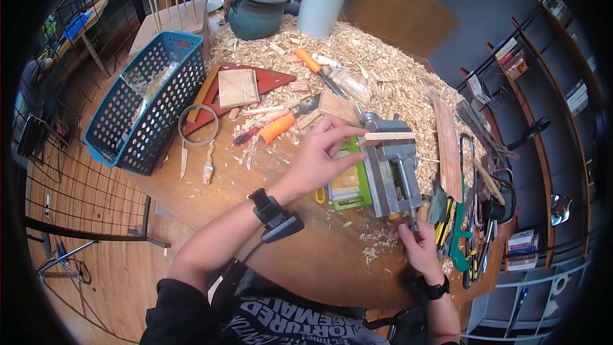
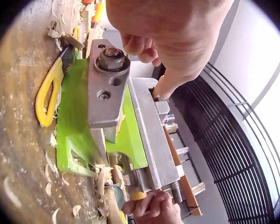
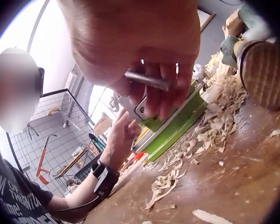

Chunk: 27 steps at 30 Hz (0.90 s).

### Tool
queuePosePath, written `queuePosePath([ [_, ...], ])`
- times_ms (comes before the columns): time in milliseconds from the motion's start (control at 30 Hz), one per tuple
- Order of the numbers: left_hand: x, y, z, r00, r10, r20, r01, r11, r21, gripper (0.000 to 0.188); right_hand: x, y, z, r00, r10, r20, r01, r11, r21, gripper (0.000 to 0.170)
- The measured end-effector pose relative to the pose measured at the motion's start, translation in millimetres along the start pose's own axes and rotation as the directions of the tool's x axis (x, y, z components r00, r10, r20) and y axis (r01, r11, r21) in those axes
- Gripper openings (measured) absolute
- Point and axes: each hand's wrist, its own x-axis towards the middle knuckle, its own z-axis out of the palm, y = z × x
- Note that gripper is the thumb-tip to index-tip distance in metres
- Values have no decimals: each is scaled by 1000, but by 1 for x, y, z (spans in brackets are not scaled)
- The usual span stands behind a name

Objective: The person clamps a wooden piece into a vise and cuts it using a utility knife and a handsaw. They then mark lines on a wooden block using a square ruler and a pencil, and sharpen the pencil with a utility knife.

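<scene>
A grey metal bench vise (image 1: 382, 182) stands on the wooden table, with a bright green plastic piece (image 1: 357, 200) beside and under it. A thin, pale wooden strip (image 1: 394, 136) lies across the top of the vise jaws. My left hand (image 1: 317, 161) pinches the strip's left end between thumb and index finger. At the near end of the vise screw (image 1: 407, 184), my right hand (image 1: 423, 252) grips the vise handle (image 3: 151, 81), a short metal bar. In the right wrist view the fingers curl around that bar.
Wood shavings (image 1: 396, 57) heap behind the vise. A blue basket (image 1: 102, 147), a tape ring (image 1: 198, 142), a red triangle (image 1: 276, 78) and a square wooden block (image 1: 238, 88) lie left. An orange-handled tool (image 1: 308, 61) lies behind. Several hand tools (image 1: 460, 243) crowd the right edge.
</scene>
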Motion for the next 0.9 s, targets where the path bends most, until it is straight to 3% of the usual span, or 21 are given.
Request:
queuePosePath([
  [67, -1, -1, 1, 1000, 3, -3, -3, 1000, 2, 38, 1, 6, -3, 980, 114, 162, -162, 932, 325, 22],
  [100, -1, 0, 2, 1000, 6, -8, -6, 1000, 5, 37, 2, 14, -8, 980, 113, 163, -161, 932, 323, 22],
  [167, 0, 0, 2, 1000, 13, -19, -13, 1000, 10, 36, 9, 27, -16, 941, -12, 338, -174, 840, 513, 29],
  [300, -1, -1, 2, 1000, 8, -23, -9, 1000, -5, 32, 22, 7, -18, 948, -14, 317, -186, 787, 589, 39],
  [333, -1, -2, 4, 1000, 1, -24, -1, 1000, -15, 30, 25, -8, -19, 932, 56, 359, -156, 953, 258, 44],
  [367, 0, -3, 4, 1000, 1, -23, -1, 1000, -16, 30, 28, -24, -18, 918, 137, 374, -104, 989, -107, 49],
  [400, 0, -5, 4, 1000, 11, -21, -11, 1000, -18, 29, 28, -39, -12, 925, 229, 303, -197, 971, -135, 52],
  [733, -1, -1, 5, 1000, 4, -22, -4, 1000, 8, 27, 28, -27, -7, 950, 203, 239, -163, 971, -177, 47],
  [800, 0, 0, 5, 1000, 11, -29, -10, 999, 32, 27, 28, -20, -7, 974, 39, 225, 3, 983, -181, 46],
  [833, 0, 0, 5, 999, 18, -36, -16, 998, 57, 26, 28, -18, -8, 973, 36, 229, 7, 983, -183, 46],
  [900, 0, 0, 5, 999, 22, -42, -19, 997, 70, 26, 28, -13, -9, 960, -172, 222, 198, 975, -102, 45],
])
